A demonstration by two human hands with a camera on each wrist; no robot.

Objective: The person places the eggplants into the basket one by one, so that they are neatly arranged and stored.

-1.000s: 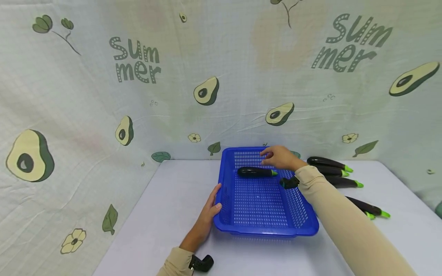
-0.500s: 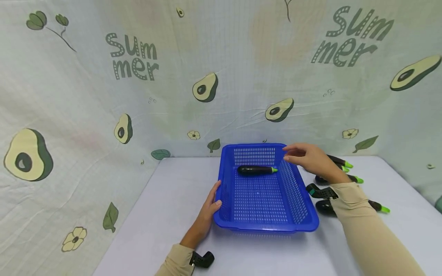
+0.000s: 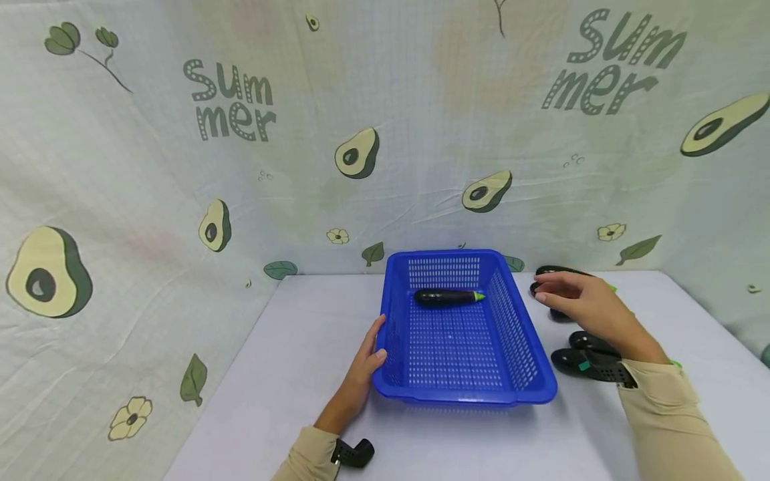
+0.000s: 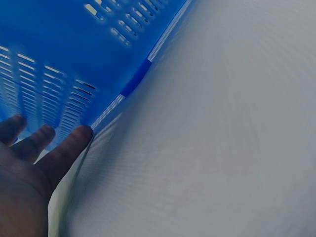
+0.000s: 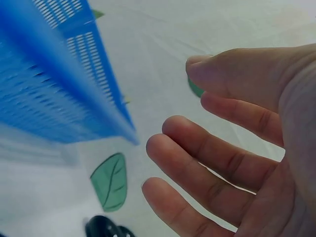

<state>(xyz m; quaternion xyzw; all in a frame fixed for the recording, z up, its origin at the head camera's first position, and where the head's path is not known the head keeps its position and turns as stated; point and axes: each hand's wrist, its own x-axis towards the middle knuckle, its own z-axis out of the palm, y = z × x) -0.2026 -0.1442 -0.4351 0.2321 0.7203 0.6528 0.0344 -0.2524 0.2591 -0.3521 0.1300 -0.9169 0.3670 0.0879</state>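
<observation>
A blue perforated plastic basket (image 3: 460, 399) stands mid-table, with one dark eggplant (image 3: 444, 298) lying crosswise towards its far end. Along the basket's left side rests my left hand (image 3: 356, 375). In the left wrist view its fingers (image 4: 69, 150) are extended against the slotted wall. My right hand (image 3: 592, 308) hovers right of the basket, holding nothing, its fingers (image 5: 197, 168) loosely bent and thumb apart. Beneath and around it lie several eggplants, among them a far one (image 3: 556, 269) and a nearer one (image 3: 567, 361); hand and wrist partly hide them.
The white table (image 3: 289, 347) extends on both sides of the basket. Behind it hangs a pale cloth (image 3: 421, 107) printed with avocados and lettering, close to the basket's far rim. Black straps (image 3: 607, 369) with small devices sit on both wrists.
My right hand has moved rightwards from above the eggplant in the basket, past the right rim, to over the eggplants on the table. My left hand has stayed at the basket's side.
</observation>
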